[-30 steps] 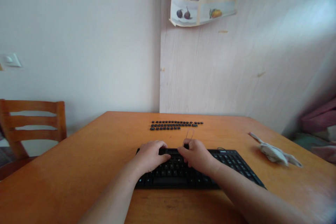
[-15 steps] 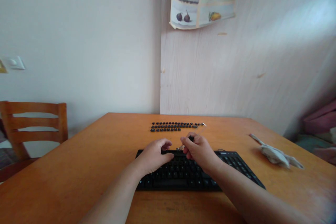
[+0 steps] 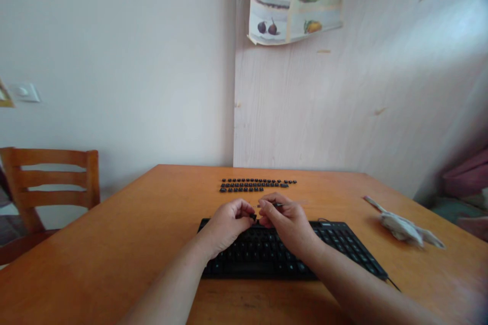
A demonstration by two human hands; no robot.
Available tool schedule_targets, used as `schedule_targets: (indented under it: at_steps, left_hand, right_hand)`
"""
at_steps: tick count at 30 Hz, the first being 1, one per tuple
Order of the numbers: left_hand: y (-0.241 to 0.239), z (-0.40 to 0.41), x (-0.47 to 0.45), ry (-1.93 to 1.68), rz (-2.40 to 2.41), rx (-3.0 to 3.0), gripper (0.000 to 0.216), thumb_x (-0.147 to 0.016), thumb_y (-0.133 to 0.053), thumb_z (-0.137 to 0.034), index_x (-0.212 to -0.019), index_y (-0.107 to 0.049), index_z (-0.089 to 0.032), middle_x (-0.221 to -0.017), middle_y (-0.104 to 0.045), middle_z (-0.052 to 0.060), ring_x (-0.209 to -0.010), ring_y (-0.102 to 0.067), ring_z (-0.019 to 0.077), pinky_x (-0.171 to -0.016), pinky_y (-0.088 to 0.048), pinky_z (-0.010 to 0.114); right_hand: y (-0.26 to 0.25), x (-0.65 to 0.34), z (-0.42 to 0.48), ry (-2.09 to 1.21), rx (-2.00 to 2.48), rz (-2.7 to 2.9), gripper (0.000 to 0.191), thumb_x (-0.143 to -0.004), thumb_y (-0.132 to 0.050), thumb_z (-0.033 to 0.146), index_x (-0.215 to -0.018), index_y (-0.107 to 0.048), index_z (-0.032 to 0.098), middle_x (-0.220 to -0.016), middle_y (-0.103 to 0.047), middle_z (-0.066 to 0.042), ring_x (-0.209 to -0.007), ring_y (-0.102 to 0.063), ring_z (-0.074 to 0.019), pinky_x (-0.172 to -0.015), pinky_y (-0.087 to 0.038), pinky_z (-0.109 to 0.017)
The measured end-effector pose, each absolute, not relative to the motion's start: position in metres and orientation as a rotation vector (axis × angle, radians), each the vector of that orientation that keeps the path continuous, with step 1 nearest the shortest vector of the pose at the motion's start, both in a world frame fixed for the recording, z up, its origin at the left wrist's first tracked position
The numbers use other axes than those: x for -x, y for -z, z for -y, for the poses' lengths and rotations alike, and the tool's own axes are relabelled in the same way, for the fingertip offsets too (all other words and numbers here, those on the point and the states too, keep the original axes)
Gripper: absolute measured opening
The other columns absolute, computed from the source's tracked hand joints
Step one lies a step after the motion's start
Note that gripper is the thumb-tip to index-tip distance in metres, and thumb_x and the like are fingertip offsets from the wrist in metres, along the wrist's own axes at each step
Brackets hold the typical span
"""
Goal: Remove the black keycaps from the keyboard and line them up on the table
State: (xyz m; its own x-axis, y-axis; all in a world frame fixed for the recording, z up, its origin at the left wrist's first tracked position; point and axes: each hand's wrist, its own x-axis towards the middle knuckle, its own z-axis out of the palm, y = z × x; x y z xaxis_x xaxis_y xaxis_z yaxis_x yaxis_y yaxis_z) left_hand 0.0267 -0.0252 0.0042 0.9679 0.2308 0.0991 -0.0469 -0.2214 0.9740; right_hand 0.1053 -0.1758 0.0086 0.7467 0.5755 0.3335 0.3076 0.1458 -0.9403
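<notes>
A black keyboard (image 3: pixel 257 254) lies on the table in front of me, partly covered by both hands. My left hand (image 3: pixel 229 221) is above its back left part, thumb and fingers pinching a small black keycap (image 3: pixel 253 217). Just to the right, my right hand (image 3: pixel 284 216) is closed around a thin tool with a dark handle (image 3: pixel 277 205); its tip points left toward the keycap, too small to make out. Behind the hands, loose black keycaps (image 3: pixel 250 185) lie in three rows.
The wooden table (image 3: pixel 133 244) reaches back to the wall. A greyish cloth (image 3: pixel 400 227) lies to the right, and a cable (image 3: pixel 393 284) shows at the keyboard's right corner. A wooden chair (image 3: pixel 57 175) stands at the left. Fruit pictures (image 3: pixel 295 2) hang on the wall.
My left fingers, apart before, have closed on a keycap. The right hand has turned so its tool points left toward it. A white streak by the back keycap row is gone.
</notes>
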Motion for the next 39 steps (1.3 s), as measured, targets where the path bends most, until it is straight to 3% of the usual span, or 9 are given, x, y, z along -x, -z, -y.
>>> schedule_targets:
  at_steps: [3, 6, 14, 20, 24, 31, 39]
  left_hand:
    - [-0.006, 0.026, -0.026, -0.253, -0.149, -1.711, 0.019, -0.073, -0.064, -0.020, -0.091, -0.059, -0.016, -0.082, -0.064, 0.001, -0.078, -0.058, 0.0135, -0.075, -0.043, 0.026]
    - [-0.006, 0.025, -0.026, -0.261, -0.141, -1.665, 0.020, -0.074, -0.064, -0.020, -0.092, -0.059, -0.016, -0.084, -0.065, 0.002, -0.081, -0.059, 0.0144, -0.079, -0.044, 0.028]
    - [-0.008, 0.024, -0.025, -0.238, -0.161, -1.618, 0.018, -0.074, -0.064, -0.022, -0.090, -0.059, -0.015, -0.083, -0.065, 0.002, -0.080, -0.060, 0.0140, -0.079, -0.046, 0.028]
    - [-0.007, 0.024, -0.024, -0.208, -0.136, -1.620, 0.023, -0.074, -0.065, -0.023, -0.095, -0.059, -0.015, -0.089, -0.067, 0.004, -0.085, -0.062, 0.0160, -0.084, -0.046, 0.031]
    - [-0.006, 0.019, -0.025, -0.259, -0.189, -1.686, 0.034, -0.078, -0.064, -0.033, -0.108, -0.057, -0.016, -0.090, -0.068, 0.005, -0.088, -0.063, 0.0178, -0.087, -0.045, 0.033]
    - [0.000, 0.001, -0.030, -0.532, -0.309, -1.958, 0.026, -0.079, -0.058, -0.040, -0.089, -0.062, -0.016, -0.083, -0.067, 0.005, -0.080, -0.061, 0.0188, -0.076, -0.045, 0.029]
    - [0.012, -0.007, -0.033, -0.540, -0.351, -2.200, 0.021, -0.080, -0.055, -0.039, -0.083, -0.061, -0.019, -0.078, -0.066, 0.002, -0.076, -0.061, 0.0175, -0.071, -0.043, 0.027]
  right_hand:
    - [-0.003, -0.111, 0.177, -0.064, 1.484, 0.873, 0.031, -0.089, -0.056, 0.046, -0.104, -0.064, 0.020, -0.081, -0.063, -0.002, -0.070, -0.062, -0.0146, -0.066, -0.051, -0.027]
    - [0.002, -0.116, 0.180, 0.169, 1.675, 1.127, 0.022, -0.093, -0.052, 0.034, -0.105, -0.065, 0.021, -0.087, -0.063, -0.003, -0.078, -0.061, -0.0159, -0.073, -0.049, -0.028]
    - [-0.004, -0.109, 0.187, 0.435, 2.057, 1.411, 0.017, -0.088, -0.059, 0.024, -0.104, -0.061, 0.021, -0.094, -0.061, -0.004, -0.084, -0.059, -0.0177, -0.072, -0.044, -0.026]
    - [-0.007, -0.110, 0.187, 0.429, 2.118, 1.405, 0.015, -0.088, -0.060, 0.024, -0.103, -0.062, 0.023, -0.090, -0.063, -0.002, -0.078, -0.059, -0.0156, -0.067, -0.040, -0.023]
    - [-0.015, -0.123, 0.185, 0.417, 2.153, 1.298, 0.013, -0.088, -0.060, 0.027, -0.099, -0.063, 0.022, -0.089, -0.064, -0.003, -0.075, -0.059, -0.0151, -0.065, -0.040, -0.023]
    - [-0.025, -0.187, 0.182, 0.304, 2.409, 1.099, 0.022, -0.088, -0.056, 0.031, -0.104, -0.065, 0.021, -0.084, -0.069, -0.004, -0.073, -0.061, -0.0155, -0.064, -0.039, -0.023]
    - [-0.008, -0.245, 0.174, 0.204, 2.705, 1.026, 0.019, -0.085, -0.057, 0.026, -0.097, -0.071, 0.021, -0.089, -0.071, -0.007, -0.080, -0.064, -0.0195, -0.064, -0.040, -0.025]
